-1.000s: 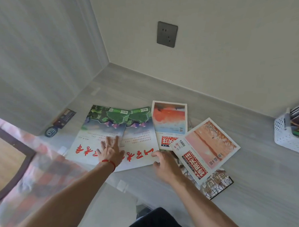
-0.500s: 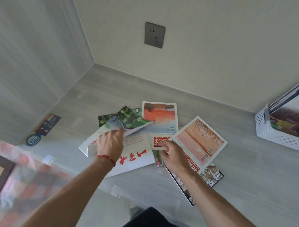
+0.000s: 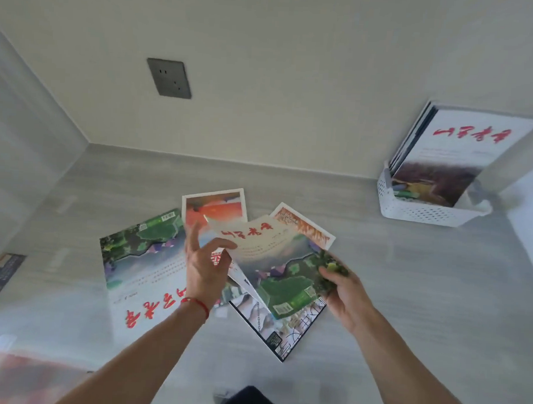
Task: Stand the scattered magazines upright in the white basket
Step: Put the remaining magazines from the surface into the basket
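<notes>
We see a grey wood-grain floor point(image 3: 407, 299) meeting the wall at twelve o'clock. Flat near its centre lie a green magazine point(image 3: 140, 263), an orange one point(image 3: 216, 205) at twelve of it, another orange point(image 3: 306, 231) and a dark-edged one point(image 3: 284, 334). A white basket point(image 3: 423, 213) stands at two o'clock.

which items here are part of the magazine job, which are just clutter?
Job:
- lifted magazine, gripped by right hand; left hand open beside it
- green-cover magazine, flat
- orange-cover magazine, flat
- white basket, magazines already upright

Not job:
- wall socket
- dark sticker
</notes>
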`<state>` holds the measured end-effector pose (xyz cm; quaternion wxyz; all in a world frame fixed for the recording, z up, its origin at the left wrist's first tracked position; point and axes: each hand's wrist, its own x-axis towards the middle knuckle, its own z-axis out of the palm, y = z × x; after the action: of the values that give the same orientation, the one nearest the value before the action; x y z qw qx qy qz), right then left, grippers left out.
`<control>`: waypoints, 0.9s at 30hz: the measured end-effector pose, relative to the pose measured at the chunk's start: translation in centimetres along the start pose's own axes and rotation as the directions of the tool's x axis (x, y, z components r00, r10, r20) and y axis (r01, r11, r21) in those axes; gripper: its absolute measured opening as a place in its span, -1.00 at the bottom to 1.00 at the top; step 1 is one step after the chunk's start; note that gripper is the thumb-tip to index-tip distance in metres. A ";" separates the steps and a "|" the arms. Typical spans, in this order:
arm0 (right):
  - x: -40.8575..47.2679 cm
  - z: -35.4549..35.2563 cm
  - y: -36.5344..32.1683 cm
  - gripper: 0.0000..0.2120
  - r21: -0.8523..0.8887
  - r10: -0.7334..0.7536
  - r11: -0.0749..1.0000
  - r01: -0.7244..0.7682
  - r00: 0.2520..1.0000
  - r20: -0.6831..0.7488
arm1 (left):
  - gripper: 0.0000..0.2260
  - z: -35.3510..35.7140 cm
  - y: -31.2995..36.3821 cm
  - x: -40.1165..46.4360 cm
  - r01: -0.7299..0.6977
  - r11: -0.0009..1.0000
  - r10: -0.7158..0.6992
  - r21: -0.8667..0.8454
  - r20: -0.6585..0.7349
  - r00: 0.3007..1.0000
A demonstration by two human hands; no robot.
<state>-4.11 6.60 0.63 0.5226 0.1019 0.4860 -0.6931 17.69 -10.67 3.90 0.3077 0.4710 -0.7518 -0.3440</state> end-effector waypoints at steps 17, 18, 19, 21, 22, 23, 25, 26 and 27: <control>-2.5 -18.5 -16.6 -0.67 -0.623 -0.062 0.771 0.135 0.988 0.138 | -0.45 16.4 20.3 -1.7 0.553 0.722 -0.272 -0.416 0.565 0.779; -2.4 -18.3 -17.9 -0.69 -0.674 -0.141 0.711 0.202 0.979 0.145 | -0.45 17.2 21.4 -1.3 0.530 0.746 -0.248 -0.403 0.570 0.783; -2.3 -18.2 -19.4 -0.73 -0.694 -0.213 0.672 0.259 0.965 0.154 | -0.45 18.0 22.6 -0.8 0.500 0.775 -0.223 -0.387 0.573 0.789; -1.9 -18.0 -22.5 -0.83 -0.734 -0.350 0.583 0.348 0.923 0.161 | -0.49 19.5 25.0 0.6 0.427 0.816 -0.159 -0.388 0.560 0.813; -1.7 -18.0 -24.5 -0.86 -0.763 -0.430 0.517 0.388 0.888 0.161 | -0.52 20.5 26.5 1.5 0.391 0.822 -0.120 -0.413 0.546 0.829; -1.5 -17.8 -26.4 -0.87 -0.791 -0.507 0.445 0.421 0.846 0.165 | -0.54 21.2 27.9 2.3 0.364 0.816 -0.087 -0.448 0.528 0.845; -1.2 -17.3 -30.2 -0.89 -0.804 -0.622 0.355 0.476 0.763 0.177 | -0.61 22.5 30.9 4.2 0.290 0.819 -0.030 -0.494 0.468 0.883; -1.2 -16.9 -32.0 -0.85 -0.809 -0.670 0.311 0.498 0.719 0.186 | -0.65 23.0 32.2 5.1 0.237 0.841 -0.003 -0.486 0.434 0.901; -1.0 -16.7 -34.0 -0.83 -0.821 -0.709 0.265 0.506 0.679 0.190 | -0.69 23.7 33.6 6.1 0.183 0.869 0.022 -0.460 0.406 0.914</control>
<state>-37.83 19.60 12.09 0.1395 -0.2764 0.8031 -0.5091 -19.88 -0.18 18.26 0.2422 0.3293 -0.6659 -0.6241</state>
